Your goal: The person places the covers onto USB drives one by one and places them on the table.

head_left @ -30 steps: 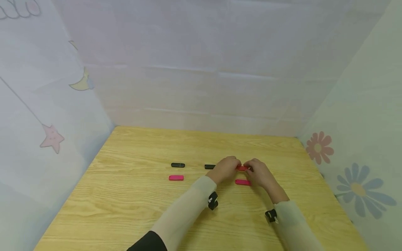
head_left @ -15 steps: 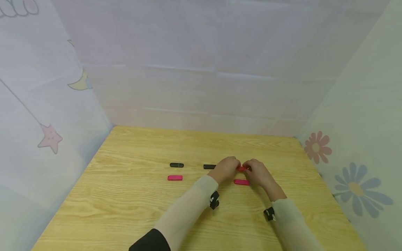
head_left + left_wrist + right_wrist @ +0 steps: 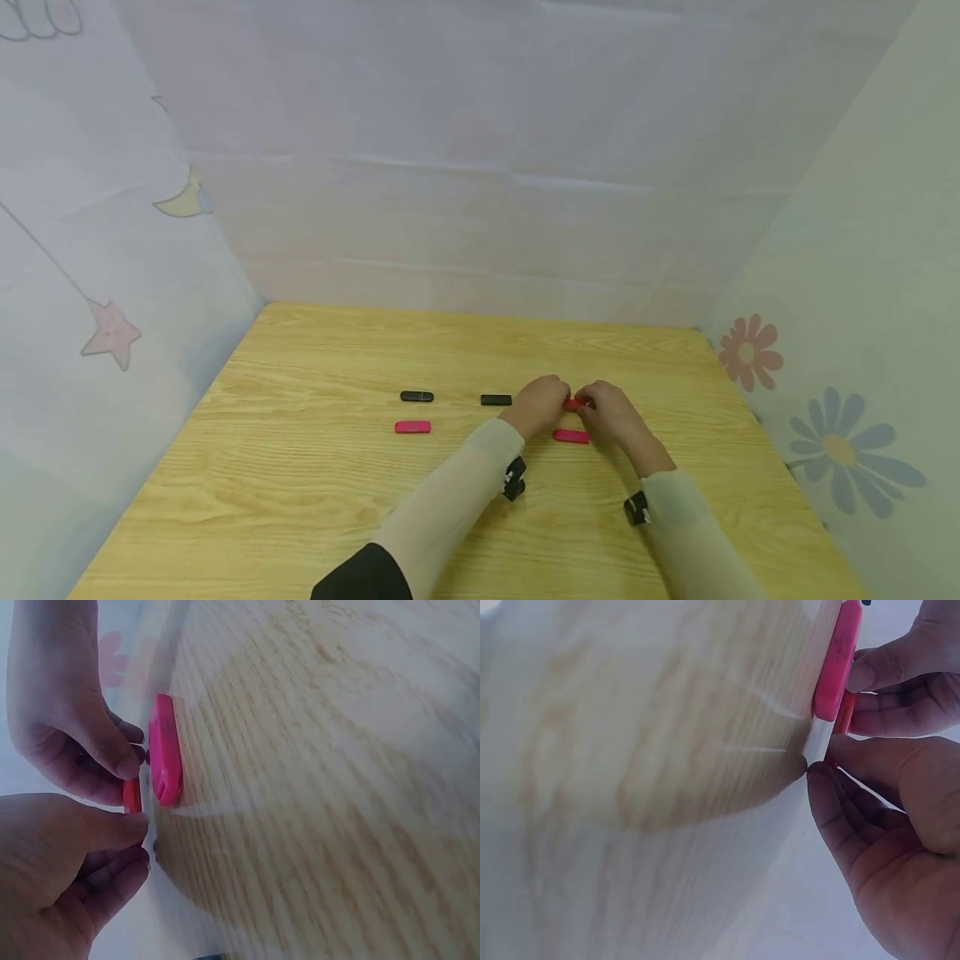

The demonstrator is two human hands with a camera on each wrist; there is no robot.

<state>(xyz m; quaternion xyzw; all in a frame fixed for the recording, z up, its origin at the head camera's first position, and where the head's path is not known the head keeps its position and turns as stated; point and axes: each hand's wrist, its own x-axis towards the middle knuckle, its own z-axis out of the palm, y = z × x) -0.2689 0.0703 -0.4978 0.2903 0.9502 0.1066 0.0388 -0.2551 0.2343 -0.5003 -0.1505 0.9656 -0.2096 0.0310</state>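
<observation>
A small red USB stick (image 3: 573, 405) is pinched at one end by my left hand (image 3: 542, 407) and at the other by my right hand (image 3: 611, 408). In the left wrist view, thumbs and fingers close on the red stick (image 3: 132, 796), covering much of it. The right wrist view shows only a short red length of the stick (image 3: 844, 712) between the two hands. A pink USB stick (image 3: 572, 436) lies on the table just nearer than the hands. Just left of my left hand lies a black USB stick (image 3: 496, 400).
Farther left on the wood-grain table (image 3: 300, 467) lie another black stick (image 3: 417, 397) with a cap seam and a second pink stick (image 3: 412, 427) below it. A pale hanging cloth (image 3: 465, 208) stands behind the table, with printed cloths at both sides.
The head view has turned slightly to the right, so the table and sticks appear shifted left. Both hands stay on the red stick with hardly any movement.
</observation>
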